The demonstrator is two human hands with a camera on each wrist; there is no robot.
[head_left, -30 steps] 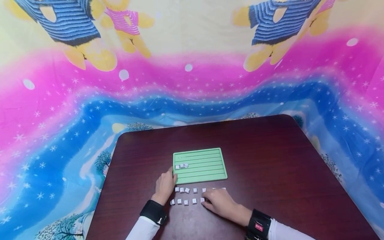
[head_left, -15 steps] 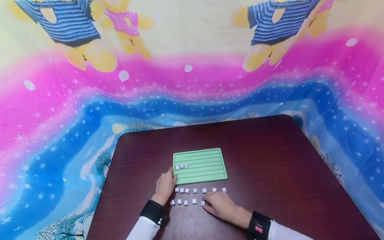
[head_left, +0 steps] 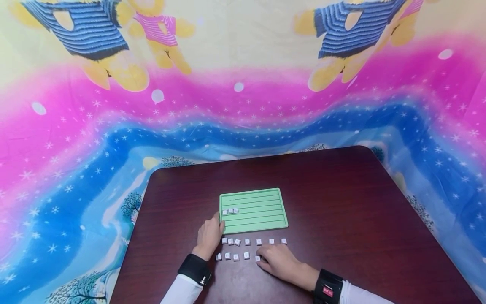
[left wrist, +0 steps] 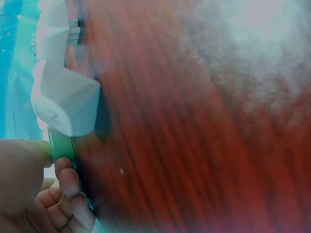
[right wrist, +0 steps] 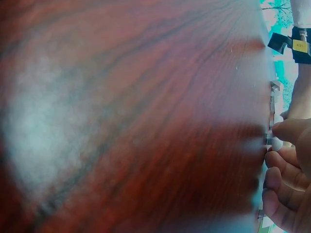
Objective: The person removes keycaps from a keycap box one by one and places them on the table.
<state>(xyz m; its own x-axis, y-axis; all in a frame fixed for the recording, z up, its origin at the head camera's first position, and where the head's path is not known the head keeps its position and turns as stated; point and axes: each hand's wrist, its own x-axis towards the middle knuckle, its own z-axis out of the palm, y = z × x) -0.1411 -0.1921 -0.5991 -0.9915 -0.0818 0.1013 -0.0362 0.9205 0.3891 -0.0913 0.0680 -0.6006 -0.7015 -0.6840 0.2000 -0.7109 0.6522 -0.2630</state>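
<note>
A green ridged board (head_left: 262,207) lies on the table, with a few white keycaps (head_left: 230,210) in one of its left-hand grooves. My left hand (head_left: 208,237) holds the board's near left corner; in the left wrist view the thumb and fingers pinch its green edge (left wrist: 62,147). My right hand (head_left: 279,259) pinches a white keycap (head_left: 258,258) at the right end of the nearer row, on the tabletop. In the right wrist view that keycap (right wrist: 276,143) sits between thumb and forefinger. A keycap with a letter on it (left wrist: 63,99) looms large in the left wrist view.
Two rows of loose keycaps stand between the board and me, the farther row (head_left: 247,242) and the nearer row (head_left: 236,257). The dark wooden table (head_left: 334,202) ends at rounded far corners. A patterned curtain (head_left: 235,114) hangs behind it.
My right hand has drawn slightly toward me with the end keycap, uncovering the right part of the farther row. My left hand and the board have stayed in place.
</note>
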